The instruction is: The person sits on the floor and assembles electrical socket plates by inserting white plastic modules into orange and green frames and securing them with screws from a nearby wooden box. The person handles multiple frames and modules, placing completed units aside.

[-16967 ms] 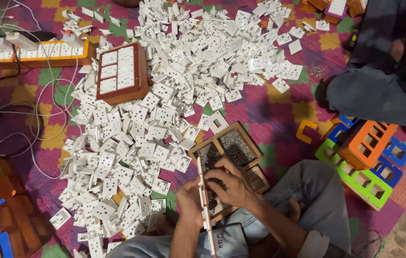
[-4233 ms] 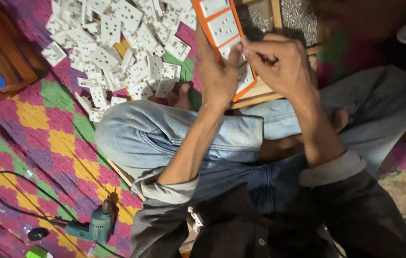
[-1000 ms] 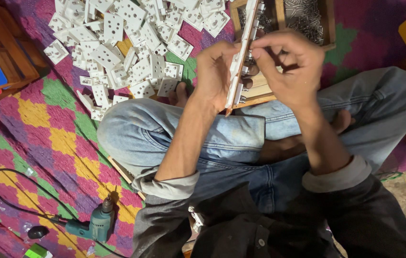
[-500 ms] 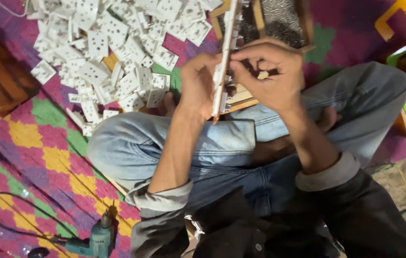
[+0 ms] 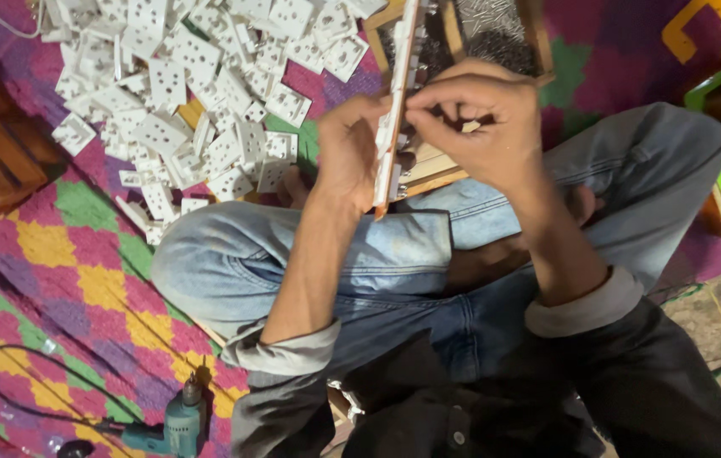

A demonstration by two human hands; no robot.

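The left hand [image 5: 350, 153] gripped a long white-and-orange panel [image 5: 396, 102] edge-on; the right hand [image 5: 483, 127] pinched a small part against it, above the lap. The panel's long axis ran away from the body. Steady support beside the pinch seemed advisable.

The long narrow board with an orange edge [image 5: 394, 102], held edge-on, looks like wood, and the white pieces on it like smooth plastic. The heap of white socket plates [image 5: 199, 93] at the far left is plastic with a matt to slightly shiny surface. The woven mat in purple, yellow and green [image 5: 55, 280] looks rough. The faded blue jeans [image 5: 394, 254] are soft matt cloth. The teal power drill [image 5: 178, 428] at the near left has a smooth plastic body.
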